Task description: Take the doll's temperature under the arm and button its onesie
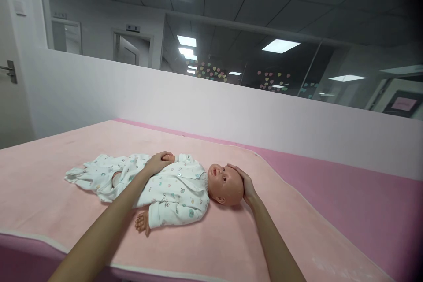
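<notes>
A baby doll (178,185) lies on its back on a pink mat, its head to the right. It wears white printed baby clothes, with a jacket (185,189) on top and trousers (95,176) stretching left. My left hand (158,163) rests flat on the doll's belly, close to one of its hands (168,158). Against the crown of the doll's bald head (228,187), my right hand (245,183) is laid with fingers extended, curving along it. The doll's nearer hand (142,222) sticks out of its sleeve onto the mat.
The pink mat (205,251) covers a padded surface, with a darker pink cover (350,198) showing at the right. Behind it runs a low white wall (198,101) with glass above, marked by heart stickers (211,72). A door handle (11,72) is at the left.
</notes>
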`<action>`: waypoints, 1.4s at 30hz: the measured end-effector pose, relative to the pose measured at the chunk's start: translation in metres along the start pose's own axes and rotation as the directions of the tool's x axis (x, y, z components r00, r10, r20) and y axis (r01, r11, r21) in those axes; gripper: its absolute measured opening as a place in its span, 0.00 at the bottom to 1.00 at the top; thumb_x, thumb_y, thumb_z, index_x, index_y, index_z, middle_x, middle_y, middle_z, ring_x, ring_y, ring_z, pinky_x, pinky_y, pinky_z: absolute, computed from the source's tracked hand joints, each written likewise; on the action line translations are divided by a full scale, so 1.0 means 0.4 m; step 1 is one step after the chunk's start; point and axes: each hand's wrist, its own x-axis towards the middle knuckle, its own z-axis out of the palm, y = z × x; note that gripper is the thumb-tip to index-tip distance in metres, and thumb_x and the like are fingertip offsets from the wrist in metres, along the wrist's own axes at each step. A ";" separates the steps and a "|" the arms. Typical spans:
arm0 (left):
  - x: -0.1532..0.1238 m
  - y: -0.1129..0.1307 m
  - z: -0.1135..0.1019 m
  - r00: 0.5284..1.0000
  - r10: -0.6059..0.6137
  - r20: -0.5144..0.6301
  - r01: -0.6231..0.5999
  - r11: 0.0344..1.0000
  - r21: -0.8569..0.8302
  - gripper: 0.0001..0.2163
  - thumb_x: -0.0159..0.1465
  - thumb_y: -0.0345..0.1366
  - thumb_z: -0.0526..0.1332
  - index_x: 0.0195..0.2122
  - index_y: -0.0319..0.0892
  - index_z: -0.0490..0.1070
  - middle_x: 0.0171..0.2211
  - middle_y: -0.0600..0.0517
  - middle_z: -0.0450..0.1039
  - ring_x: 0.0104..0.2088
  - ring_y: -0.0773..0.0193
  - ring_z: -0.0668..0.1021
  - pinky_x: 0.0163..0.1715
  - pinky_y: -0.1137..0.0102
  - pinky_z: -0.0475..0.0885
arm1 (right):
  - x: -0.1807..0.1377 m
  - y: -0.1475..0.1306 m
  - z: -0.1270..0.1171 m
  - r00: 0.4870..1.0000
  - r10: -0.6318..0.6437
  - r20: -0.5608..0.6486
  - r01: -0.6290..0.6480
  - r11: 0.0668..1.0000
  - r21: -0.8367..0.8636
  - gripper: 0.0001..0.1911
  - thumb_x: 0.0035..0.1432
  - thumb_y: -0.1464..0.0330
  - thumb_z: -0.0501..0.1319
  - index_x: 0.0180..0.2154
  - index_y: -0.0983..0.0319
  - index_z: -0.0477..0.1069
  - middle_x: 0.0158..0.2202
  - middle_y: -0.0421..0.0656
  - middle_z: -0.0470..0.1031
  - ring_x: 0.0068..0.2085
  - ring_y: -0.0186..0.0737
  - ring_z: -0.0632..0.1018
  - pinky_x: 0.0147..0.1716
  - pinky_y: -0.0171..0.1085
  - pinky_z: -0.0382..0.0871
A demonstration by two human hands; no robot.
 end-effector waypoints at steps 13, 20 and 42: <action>0.000 0.005 0.000 1.000 -0.016 -0.019 0.016 1.000 0.024 0.18 0.49 0.42 0.61 0.42 0.48 0.71 0.39 0.53 0.74 0.40 0.57 0.74 0.37 0.69 0.68 | 0.026 0.012 -0.028 0.956 -0.108 -0.273 0.125 0.991 0.047 0.25 0.44 0.56 0.59 0.47 0.53 0.66 0.56 0.39 0.60 0.54 0.42 0.66 0.50 0.39 0.62; -0.004 0.012 -0.003 0.999 -0.037 -0.012 0.037 0.998 0.053 0.18 0.50 0.43 0.60 0.43 0.49 0.70 0.41 0.53 0.74 0.41 0.57 0.74 0.36 0.70 0.68 | -0.003 -0.004 -0.005 0.997 0.081 -0.009 -0.081 0.997 -0.012 0.18 0.45 0.56 0.60 0.31 0.65 0.74 0.35 0.45 0.77 0.41 0.47 0.75 0.41 0.39 0.68; -0.041 0.078 -0.003 0.974 0.206 -0.095 -0.151 0.900 0.408 0.11 0.58 0.36 0.52 0.39 0.46 0.71 0.38 0.50 0.74 0.40 0.58 0.73 0.45 0.65 0.61 | 0.000 0.002 -0.004 0.999 0.016 -0.032 -0.018 0.997 -0.071 0.22 0.45 0.54 0.58 0.33 0.66 0.74 0.34 0.45 0.77 0.38 0.45 0.76 0.40 0.39 0.67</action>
